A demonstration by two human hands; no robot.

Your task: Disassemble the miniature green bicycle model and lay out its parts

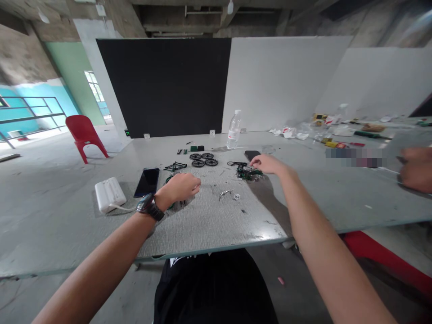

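Note:
My left hand (183, 186), with a dark watch on its wrist, is over the table left of centre. Its fingers are curled together, and what they hold, if anything, is too small to name. Dark green parts lie partly hidden beneath it. My right hand (265, 164) reaches to a pile of small black and green parts (248, 173), its fingertips bent at the pile's edge; their grip is unclear. Between the hands lie small silver parts (225, 194) and a round white piece (236, 197). Beyond are several black wheels (204, 159) and a black frame (175, 166).
A white power bank (110, 194) and a phone (146, 182) lie at left. A clear bottle (234, 129) stands behind, near a dark flat object (252, 155). Rightward are wrappers, tools and another person's hand (416, 168). A red chair (87, 135) stands beyond the table.

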